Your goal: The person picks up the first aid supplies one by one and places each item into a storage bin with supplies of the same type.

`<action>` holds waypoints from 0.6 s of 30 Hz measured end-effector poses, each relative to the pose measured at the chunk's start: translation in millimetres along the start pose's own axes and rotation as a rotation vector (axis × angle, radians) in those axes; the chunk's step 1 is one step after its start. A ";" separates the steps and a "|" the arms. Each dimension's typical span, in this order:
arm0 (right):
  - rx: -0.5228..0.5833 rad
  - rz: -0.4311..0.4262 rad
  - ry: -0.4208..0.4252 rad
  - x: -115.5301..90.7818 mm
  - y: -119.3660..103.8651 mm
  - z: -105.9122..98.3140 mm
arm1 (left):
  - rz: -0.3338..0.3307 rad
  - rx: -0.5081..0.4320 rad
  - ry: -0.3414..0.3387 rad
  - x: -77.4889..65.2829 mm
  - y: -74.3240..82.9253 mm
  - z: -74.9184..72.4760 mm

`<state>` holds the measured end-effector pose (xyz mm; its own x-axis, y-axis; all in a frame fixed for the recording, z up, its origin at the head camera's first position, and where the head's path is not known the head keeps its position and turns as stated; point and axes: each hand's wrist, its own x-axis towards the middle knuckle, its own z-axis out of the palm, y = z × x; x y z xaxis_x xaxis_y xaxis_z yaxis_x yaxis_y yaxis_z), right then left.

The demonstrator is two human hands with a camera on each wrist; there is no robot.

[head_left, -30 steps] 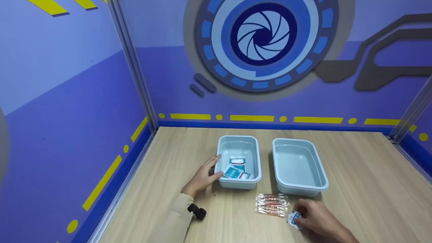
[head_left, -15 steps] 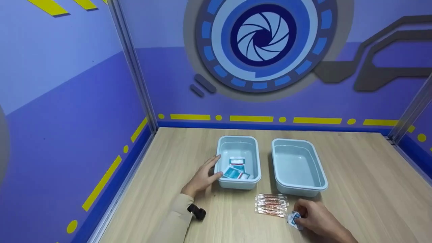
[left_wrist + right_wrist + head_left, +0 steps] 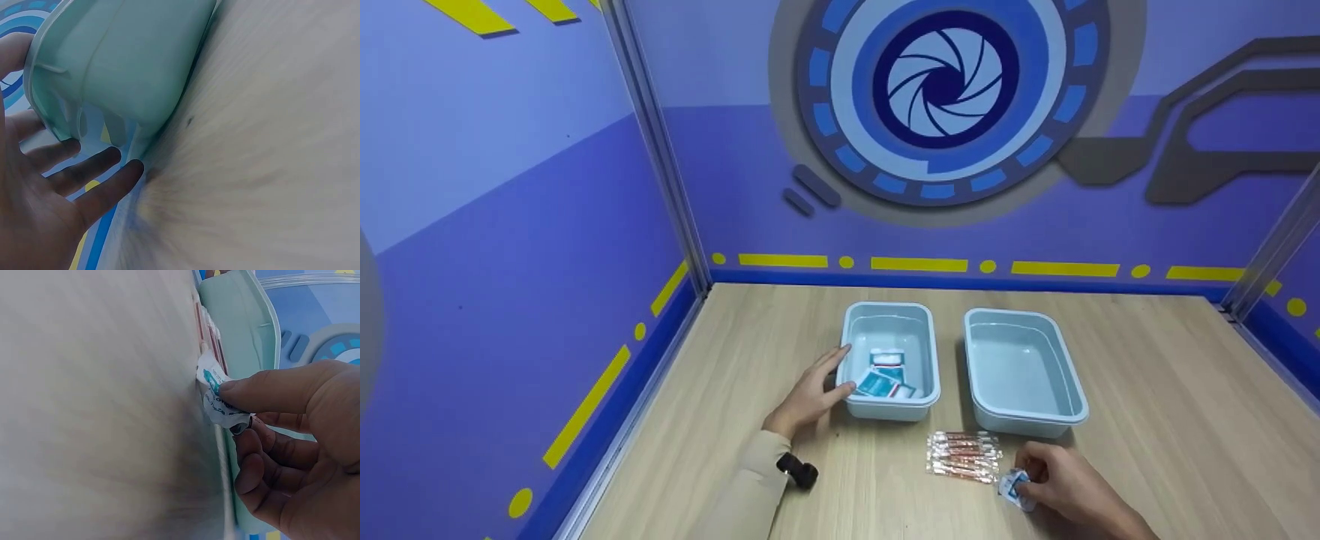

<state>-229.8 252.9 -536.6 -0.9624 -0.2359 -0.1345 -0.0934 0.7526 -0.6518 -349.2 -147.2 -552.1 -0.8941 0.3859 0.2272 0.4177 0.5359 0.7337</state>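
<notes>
My left hand (image 3: 810,394) rests against the left side of the left light-blue plastic bin (image 3: 892,409), touching its rim with mostly straight, spread fingers. Several teal-and-white sachets (image 3: 879,382) lie on that bin's floor. Low over the table at the front right, my right hand (image 3: 1065,484) pinches a small crumpled white-and-blue sachet (image 3: 1014,489) between thumb and fingers. In the right wrist view, the thumb presses the printed face of the sachet (image 3: 216,399). Just left of it lies a row of reddish-brown sticks in clear wrappers (image 3: 964,456).
A second light-blue bin (image 3: 1027,424) stands right of the first, with a narrow gap between. Both sit on a wooden table (image 3: 750,337). Blue-purple panels (image 3: 712,187) close off the back and left. A black band (image 3: 797,470) is on the left sleeve.
Almost nothing differs. The right hand keeps its pinch on the sachet and has barely shifted. The left hand stays on the bin.
</notes>
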 end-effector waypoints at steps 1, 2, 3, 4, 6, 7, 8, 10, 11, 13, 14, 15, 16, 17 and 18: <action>0.003 -0.008 0.000 -0.1 -0.3 -0.6 | -0.002 0.002 0.000 0.1 0.0 0.0; 0.000 -0.018 0.002 -0.2 -0.4 -1.0 | -0.004 0.005 -0.001 0.0 0.1 0.0; -0.003 -0.024 0.004 -0.4 -1.0 -1.6 | -0.003 0.006 -0.002 -0.1 0.3 -0.1; -0.005 -0.035 0.004 -0.5 -1.1 -2.2 | -0.004 0.008 -0.003 -0.3 0.4 -0.3; -0.018 -0.055 0.010 -0.9 -1.6 -3.8 | -0.012 0.008 -0.008 -0.7 0.9 -0.7; -0.024 -0.070 0.013 -1.2 -1.6 -4.4 | -0.008 0.005 -0.008 -0.9 1.1 -1.0; -0.031 -0.082 0.016 -1.5 -1.5 -5.0 | -0.008 0.005 -0.010 -1.1 1.3 -1.3; -0.043 -0.114 0.025 -2.2 -1.8 -6.4 | -0.005 0.003 -0.011 -1.1 1.6 -2.0; -0.053 -0.131 0.031 -2.3 -1.9 -7.1 | 0.006 0.002 -0.008 -1.2 1.4 -2.2; -0.067 -0.153 0.041 -2.3 -2.7 -8.2 | 0.021 0.003 -0.004 -1.1 1.1 -2.4; -0.074 -0.163 0.047 -2.2 -3.3 -8.8 | 0.022 0.006 -0.003 -1.1 0.9 -2.4; -0.081 -0.172 0.052 -2.1 -4.1 -9.5 | 0.026 0.007 0.000 -1.1 0.7 -2.3; -0.085 -0.177 0.055 -2.1 -4.9 -10.2 | 0.029 0.009 0.001 -1.2 0.5 -2.2; -0.085 -0.175 0.056 -2.1 -5.8 -10.8 | 0.028 0.011 0.001 -1.3 0.4 -2.0; -0.085 -0.174 0.057 -2.0 -6.8 -11.5 | 0.020 0.012 0.000 -1.3 0.4 -1.8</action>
<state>-230.1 255.3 -523.3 -0.9425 -0.3336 0.0186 -0.2783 0.7531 -0.5962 -348.1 -148.8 -550.9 -0.8855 0.3965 0.2424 0.4378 0.5371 0.7210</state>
